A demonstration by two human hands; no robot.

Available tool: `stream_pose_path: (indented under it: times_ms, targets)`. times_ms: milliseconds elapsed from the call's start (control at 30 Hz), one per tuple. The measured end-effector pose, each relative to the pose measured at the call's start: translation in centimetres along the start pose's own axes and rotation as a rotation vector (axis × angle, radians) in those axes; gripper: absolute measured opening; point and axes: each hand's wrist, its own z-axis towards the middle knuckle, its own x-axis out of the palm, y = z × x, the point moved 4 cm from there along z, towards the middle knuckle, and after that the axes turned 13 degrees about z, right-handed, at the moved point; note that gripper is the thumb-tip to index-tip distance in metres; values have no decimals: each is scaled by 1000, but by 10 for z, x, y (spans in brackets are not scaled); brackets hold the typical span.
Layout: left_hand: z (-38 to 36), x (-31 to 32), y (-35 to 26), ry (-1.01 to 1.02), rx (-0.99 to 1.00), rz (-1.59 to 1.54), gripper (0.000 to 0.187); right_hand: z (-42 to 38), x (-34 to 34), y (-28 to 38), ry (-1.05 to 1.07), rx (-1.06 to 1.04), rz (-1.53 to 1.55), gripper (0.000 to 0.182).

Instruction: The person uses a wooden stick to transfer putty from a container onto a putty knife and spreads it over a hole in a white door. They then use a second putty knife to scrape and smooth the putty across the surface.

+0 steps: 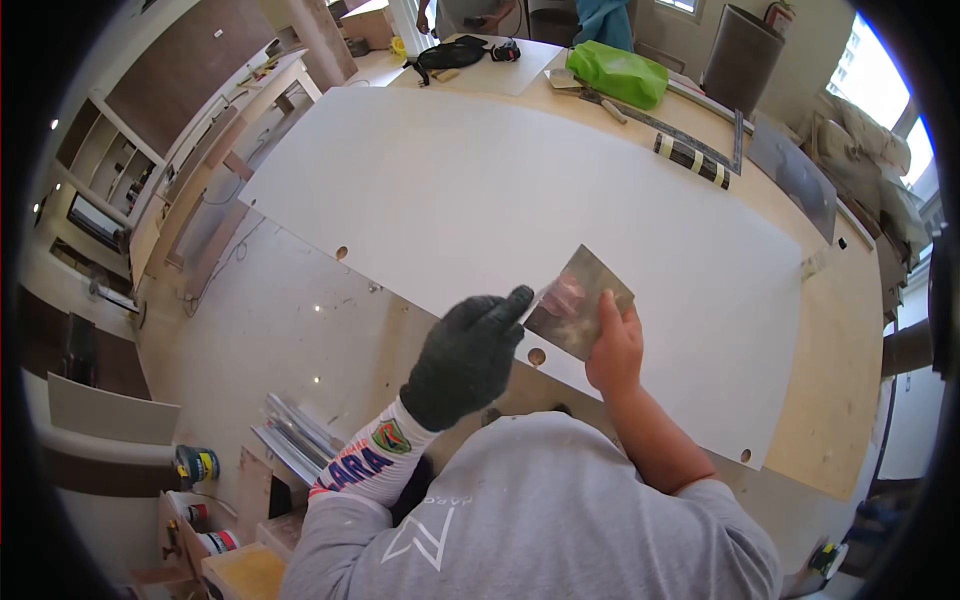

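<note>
My right hand, bare, grips a square grey metal plate by its right edge, with the thumb on top. A smear of pinkish paste lies on the plate's left part. My left hand, in a dark glove, is closed on a thin pale flat piece seen nearly edge-on at the plate's left side. Its exact kind is hard to make out. Both hands are above the near edge of a large white panel, close to a round hole in it.
The panel lies on a wooden table. Toward the back are a green bag, a dark striped roll, a metal square and a black bag. Another person stands at the far end. Cans are at lower left.
</note>
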Motion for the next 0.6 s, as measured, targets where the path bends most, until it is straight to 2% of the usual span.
stream_pose_path:
  times_ms: [33,67,233,367,433,500,600]
  targets:
    - [-2,0,4,11,-31,-96,41,0,4,1,-35,139,148,29]
    - [-3,1,8,16,-62,-190,42,1,3,-2,-44,181,182,31]
    - [-25,21,2,49,-38,-57,50,8,2,-7,-21,306,301,33]
    - [-48,23,19,180,-1,94,48,6,3,1,-25,239,309,32]
    - [-52,14,26,129,-74,147,47,7,13,13,44,174,361,30]
    - [-48,2,22,43,-91,229,46,13,13,14,-29,76,283,28]
    - [-24,-10,-2,124,8,196,41,14,15,1,-51,-37,117,27]
